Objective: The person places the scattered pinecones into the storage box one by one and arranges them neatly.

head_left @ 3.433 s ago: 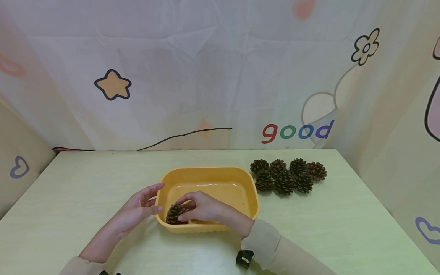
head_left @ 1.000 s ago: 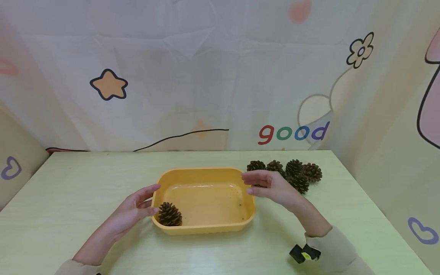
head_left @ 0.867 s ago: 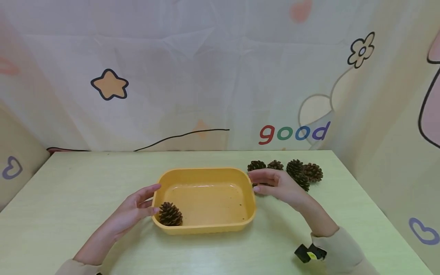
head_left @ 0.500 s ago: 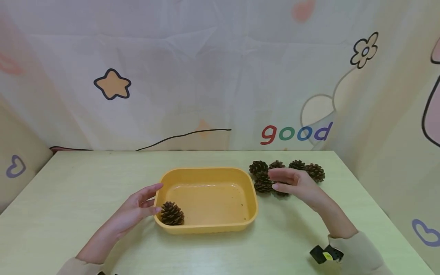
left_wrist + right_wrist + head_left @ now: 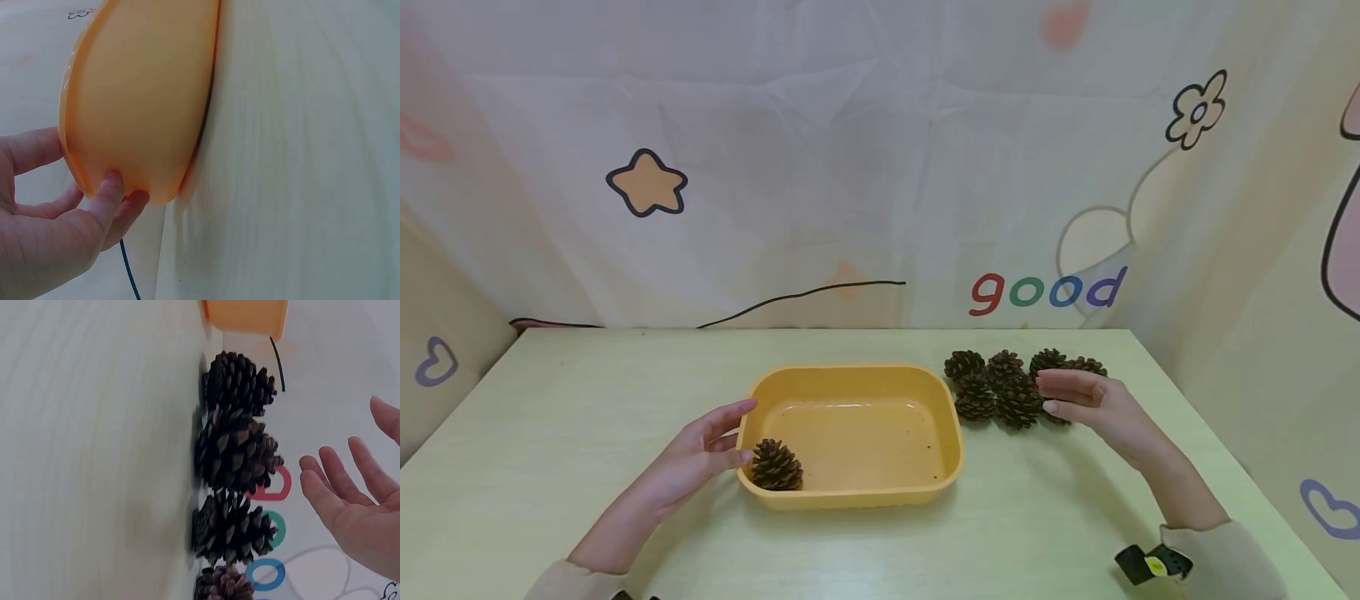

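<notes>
My left hand [image 5: 703, 446] touches the left end of a yellow plastic tub [image 5: 857, 500], its fingertips against the rim and outer wall; the left wrist view shows the fingers [image 5: 107, 187] spread over that wall. One pine cone [image 5: 777, 465] sits inside the tub's near left corner. To the tub's right is a cluster of several brown pine cones [image 5: 1018, 402]. My right hand [image 5: 1105, 408] hovers over the cluster's right side, fingers apart and nothing held, partly hiding the cones behind it. The right wrist view shows this hand [image 5: 356, 500] apart from the cones [image 5: 234, 450].
A pale wooden-look table [image 5: 587, 400] carries everything. Behind it hangs a printed cloth backdrop [image 5: 820, 167], with more cloth at both sides. A black device [image 5: 1153, 565] is strapped at the right wrist. Small dark specks lie on the tub floor.
Earlier my right hand placed the pine cone in the tub and let go. It has since moved right, past the tub's edge, across the cluster. My left hand stays at the tub.
</notes>
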`<state>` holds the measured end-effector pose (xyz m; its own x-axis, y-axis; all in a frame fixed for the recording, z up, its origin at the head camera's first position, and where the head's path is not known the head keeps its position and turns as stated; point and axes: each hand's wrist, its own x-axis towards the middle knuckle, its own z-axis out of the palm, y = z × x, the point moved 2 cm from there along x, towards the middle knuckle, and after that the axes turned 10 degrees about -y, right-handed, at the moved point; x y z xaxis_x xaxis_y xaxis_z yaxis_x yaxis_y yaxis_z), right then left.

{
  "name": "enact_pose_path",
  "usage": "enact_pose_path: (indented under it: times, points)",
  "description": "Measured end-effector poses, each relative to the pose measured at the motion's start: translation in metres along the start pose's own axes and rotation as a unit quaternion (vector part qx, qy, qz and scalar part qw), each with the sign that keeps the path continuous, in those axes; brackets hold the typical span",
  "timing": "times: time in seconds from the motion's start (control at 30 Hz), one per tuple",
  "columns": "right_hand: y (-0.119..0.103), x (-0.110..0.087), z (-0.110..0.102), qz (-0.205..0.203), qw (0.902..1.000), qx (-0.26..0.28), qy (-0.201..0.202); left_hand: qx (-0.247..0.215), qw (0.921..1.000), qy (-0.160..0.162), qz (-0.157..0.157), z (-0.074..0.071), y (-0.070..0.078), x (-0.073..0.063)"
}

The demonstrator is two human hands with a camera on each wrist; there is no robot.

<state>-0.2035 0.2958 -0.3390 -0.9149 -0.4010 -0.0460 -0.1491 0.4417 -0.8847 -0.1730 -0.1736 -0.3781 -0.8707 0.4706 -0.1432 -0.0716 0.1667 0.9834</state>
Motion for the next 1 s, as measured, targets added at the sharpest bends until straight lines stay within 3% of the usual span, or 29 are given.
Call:
enact_pose_path:
  times: [0.53, 0.83, 1.0]
  points:
    - [0.029, -0.013, -0.029, 0.022, 0.999, -0.001, 0.038, -0.005, 1.0, -0.001, 0.003, 0.0, 0.002, -0.001]
    - [0.039, -0.012, -0.038, 0.019, 0.9975, -0.006, 0.067, -0.001, 1.0, -0.006, 0.001, -0.001, 0.001, 0.0]
    - [0.045, -0.01, -0.042, 0.042, 0.9965, -0.009, 0.072, 0.0, 1.0, -0.005, 0.0, -0.001, 0.0, 0.0]
